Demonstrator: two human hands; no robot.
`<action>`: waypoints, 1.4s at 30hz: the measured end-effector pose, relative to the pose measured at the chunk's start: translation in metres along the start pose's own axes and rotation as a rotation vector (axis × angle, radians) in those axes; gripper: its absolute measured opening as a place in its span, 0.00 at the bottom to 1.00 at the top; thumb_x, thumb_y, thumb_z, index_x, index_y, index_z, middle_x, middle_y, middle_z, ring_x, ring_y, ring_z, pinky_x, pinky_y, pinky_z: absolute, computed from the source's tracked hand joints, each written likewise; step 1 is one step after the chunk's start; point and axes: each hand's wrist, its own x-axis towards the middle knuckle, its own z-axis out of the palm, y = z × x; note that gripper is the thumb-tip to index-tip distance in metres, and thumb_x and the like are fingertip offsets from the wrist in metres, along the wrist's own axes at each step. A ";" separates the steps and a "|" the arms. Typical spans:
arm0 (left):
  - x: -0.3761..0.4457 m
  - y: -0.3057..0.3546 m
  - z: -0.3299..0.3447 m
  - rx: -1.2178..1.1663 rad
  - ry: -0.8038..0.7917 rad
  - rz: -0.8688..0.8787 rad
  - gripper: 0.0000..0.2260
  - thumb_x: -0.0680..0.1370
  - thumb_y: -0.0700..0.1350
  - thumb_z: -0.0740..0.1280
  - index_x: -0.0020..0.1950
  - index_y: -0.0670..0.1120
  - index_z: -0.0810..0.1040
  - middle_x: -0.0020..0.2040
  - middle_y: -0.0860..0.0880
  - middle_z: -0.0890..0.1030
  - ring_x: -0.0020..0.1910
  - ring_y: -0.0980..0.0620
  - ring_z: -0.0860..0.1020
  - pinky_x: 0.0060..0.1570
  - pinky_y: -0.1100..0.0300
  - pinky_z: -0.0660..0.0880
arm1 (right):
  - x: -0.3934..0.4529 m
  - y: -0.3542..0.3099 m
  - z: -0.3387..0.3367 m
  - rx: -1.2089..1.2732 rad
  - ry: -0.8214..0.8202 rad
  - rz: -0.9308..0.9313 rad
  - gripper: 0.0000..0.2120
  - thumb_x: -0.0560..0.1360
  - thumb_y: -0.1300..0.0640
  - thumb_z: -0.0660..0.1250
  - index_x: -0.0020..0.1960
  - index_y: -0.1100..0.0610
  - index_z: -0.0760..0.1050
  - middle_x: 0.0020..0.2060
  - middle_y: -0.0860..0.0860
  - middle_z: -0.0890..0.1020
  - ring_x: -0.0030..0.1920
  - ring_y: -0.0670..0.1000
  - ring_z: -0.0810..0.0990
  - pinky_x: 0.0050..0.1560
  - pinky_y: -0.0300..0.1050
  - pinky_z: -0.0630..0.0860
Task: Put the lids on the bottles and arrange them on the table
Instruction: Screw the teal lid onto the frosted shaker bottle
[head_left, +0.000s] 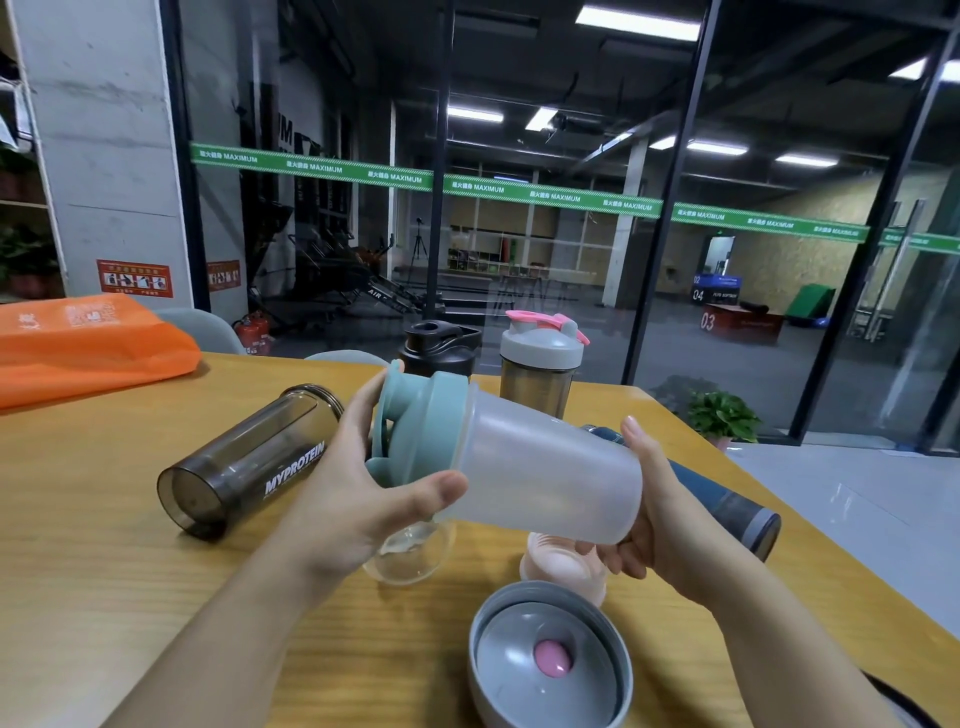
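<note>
While the left hand (358, 499) is curling its fingers (441, 491) round the teal lid (421, 431), the right hand (654, 525) is gripping the base of the frosted bottle (540, 467), which is lying tilted in the air between both hands above the tabletop (104, 561). Left of the left fingers a dark lidless bottle (244, 462) is lying on its side. Beyond the fingers, a black-lidded bottle (441, 348) and a grey-lidded bottle (543, 364) are standing upright. Below the right fingers a grey lid (550, 654) is lying upturned, near a pink lid (561, 566).
</note>
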 end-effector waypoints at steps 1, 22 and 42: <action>0.000 0.000 0.000 0.000 0.005 0.003 0.49 0.53 0.51 0.78 0.71 0.61 0.62 0.62 0.50 0.78 0.55 0.51 0.81 0.47 0.59 0.80 | 0.000 0.000 0.000 0.003 0.011 0.007 0.43 0.62 0.27 0.48 0.49 0.64 0.77 0.25 0.58 0.77 0.22 0.53 0.69 0.21 0.38 0.62; 0.006 -0.004 -0.005 -0.059 0.144 -0.046 0.56 0.45 0.64 0.81 0.71 0.55 0.65 0.61 0.46 0.79 0.55 0.47 0.81 0.53 0.48 0.78 | -0.001 -0.001 -0.001 0.002 0.061 -0.352 0.39 0.58 0.49 0.75 0.67 0.42 0.66 0.58 0.51 0.80 0.49 0.52 0.83 0.42 0.42 0.79; 0.001 -0.002 0.002 -0.033 0.068 -0.015 0.59 0.44 0.62 0.82 0.73 0.58 0.62 0.60 0.49 0.79 0.52 0.53 0.83 0.42 0.63 0.79 | 0.006 0.002 0.001 0.014 0.050 0.024 0.40 0.59 0.25 0.52 0.57 0.52 0.75 0.35 0.49 0.82 0.25 0.51 0.71 0.25 0.40 0.66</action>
